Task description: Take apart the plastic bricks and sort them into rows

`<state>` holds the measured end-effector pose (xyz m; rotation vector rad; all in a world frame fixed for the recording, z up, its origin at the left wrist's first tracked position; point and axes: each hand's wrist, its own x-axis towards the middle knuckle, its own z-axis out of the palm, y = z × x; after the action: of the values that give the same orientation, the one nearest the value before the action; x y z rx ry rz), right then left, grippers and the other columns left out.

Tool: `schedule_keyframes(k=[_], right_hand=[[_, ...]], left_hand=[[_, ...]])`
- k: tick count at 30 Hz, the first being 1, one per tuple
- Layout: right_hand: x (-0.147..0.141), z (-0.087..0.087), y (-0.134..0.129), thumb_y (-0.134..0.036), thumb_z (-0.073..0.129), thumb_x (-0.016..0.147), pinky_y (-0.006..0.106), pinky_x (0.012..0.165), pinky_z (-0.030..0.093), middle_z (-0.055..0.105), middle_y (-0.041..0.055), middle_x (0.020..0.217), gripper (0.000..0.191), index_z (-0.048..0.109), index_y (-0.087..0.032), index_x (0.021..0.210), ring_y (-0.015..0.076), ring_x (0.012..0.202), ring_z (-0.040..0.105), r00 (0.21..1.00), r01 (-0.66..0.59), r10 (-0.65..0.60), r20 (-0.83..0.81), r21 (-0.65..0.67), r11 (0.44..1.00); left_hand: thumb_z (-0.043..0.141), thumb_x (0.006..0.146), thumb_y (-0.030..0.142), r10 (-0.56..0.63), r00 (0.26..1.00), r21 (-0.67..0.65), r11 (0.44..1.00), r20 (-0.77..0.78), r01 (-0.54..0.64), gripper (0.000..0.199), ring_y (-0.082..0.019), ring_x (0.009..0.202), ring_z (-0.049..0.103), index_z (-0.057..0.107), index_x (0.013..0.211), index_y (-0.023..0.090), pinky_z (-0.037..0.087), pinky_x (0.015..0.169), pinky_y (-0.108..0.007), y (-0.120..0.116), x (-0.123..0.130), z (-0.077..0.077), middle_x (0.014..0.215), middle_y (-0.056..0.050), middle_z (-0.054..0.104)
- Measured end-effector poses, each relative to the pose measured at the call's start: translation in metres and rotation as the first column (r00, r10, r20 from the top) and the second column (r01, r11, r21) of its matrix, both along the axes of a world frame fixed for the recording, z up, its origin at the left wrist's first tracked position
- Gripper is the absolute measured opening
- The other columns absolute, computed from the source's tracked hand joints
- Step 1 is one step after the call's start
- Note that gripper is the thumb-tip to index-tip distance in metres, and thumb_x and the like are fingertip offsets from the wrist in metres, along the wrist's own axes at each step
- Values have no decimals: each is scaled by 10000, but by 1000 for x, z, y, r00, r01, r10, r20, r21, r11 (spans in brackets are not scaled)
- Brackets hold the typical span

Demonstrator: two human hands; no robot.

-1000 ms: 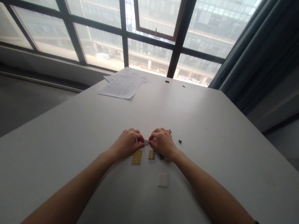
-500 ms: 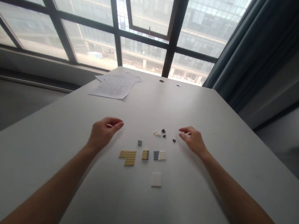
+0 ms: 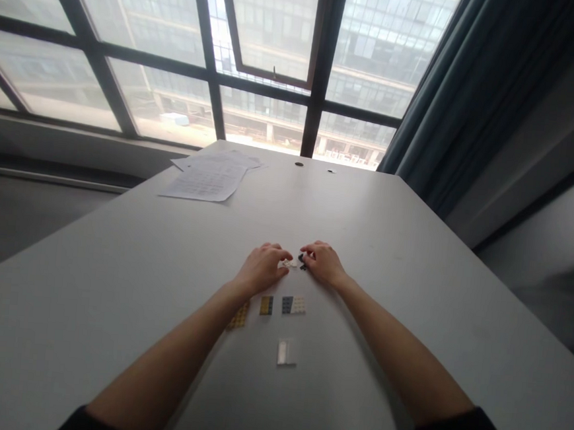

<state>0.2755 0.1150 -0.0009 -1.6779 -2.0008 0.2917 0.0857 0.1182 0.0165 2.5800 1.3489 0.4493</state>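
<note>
My left hand reaches in over the table, thumb and fingers apart beside a few small white pieces. Opposite it, my right hand has its fingertips at small black pieces, with a gap between thumb and forefinger. Nearer to me lie a yellow-and-grey studded block and a grey-and-white studded plate. Yellow studded plates are partly covered by my left forearm. A flat white square piece lies closest to me. The small grey studded piece is hidden behind my left arm.
Printed paper sheets lie at the far left of the white table. Near the far edge are a dark round spot and a small black-and-white item. Windows stand behind, with a dark curtain at right.
Both hands have come inward, the left one rightward and the right one leftward, to the small white and black pieces. The camera view has shifted slightly.
</note>
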Motion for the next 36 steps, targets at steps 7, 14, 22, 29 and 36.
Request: schedule_keyframes(k=[7, 14, 22, 29, 36], right_hand=[[21, -2, -21, -184, 585, 834, 286, 876, 420, 661, 50, 935, 208, 695, -177, 1010, 163, 905, 581, 998, 51, -50, -26, 42, 998], [51, -8, -46, -165, 594, 826, 268, 800, 447, 655, 52, 923, 209, 704, -176, 1003, 142, 816, 584, 995, -6, 6, -99, -1, 1000], [47, -8, -55, -209, 644, 798, 264, 760, 452, 635, 45, 899, 205, 716, -186, 989, 131, 742, 564, 994, -46, 42, -98, -36, 998], [36, -9, -56, -117, 625, 764, 246, 717, 441, 629, 20, 819, 119, 695, -178, 838, 120, 702, 554, 993, -27, 28, -111, 6, 1000], [35, -11, -66, -61, 579, 756, 230, 698, 443, 646, 7, 776, 153, 668, -178, 796, 114, 665, 562, 987, -36, 49, -150, 89, 995]], left_hand=[[542, 818, 319, 70, 995, 22, 997, -71, -69, 278, -258, 991, 583, 712, 1003, 199, 447, 859, -366, 2, 9, -4, 1028, -96, 670], [504, 813, 295, 88, 989, 7, 996, -116, -88, 272, -233, 982, 590, 727, 956, 233, 445, 853, -333, 3, 0, -5, 1043, -59, 672], [547, 788, 247, 76, 988, 58, 996, -131, -68, 301, -270, 1014, 566, 697, 1045, 205, 421, 872, -395, -5, 1, 6, 1080, -83, 668], [589, 806, 266, -83, 989, 114, 989, -118, 97, 170, -241, 975, 556, 725, 905, 245, 390, 854, -366, -5, 39, -3, 981, -55, 682], [523, 831, 176, -129, 983, 144, 978, -134, 148, 189, -251, 902, 571, 711, 807, 183, 377, 819, -390, -1, 46, -8, 871, -98, 696]])
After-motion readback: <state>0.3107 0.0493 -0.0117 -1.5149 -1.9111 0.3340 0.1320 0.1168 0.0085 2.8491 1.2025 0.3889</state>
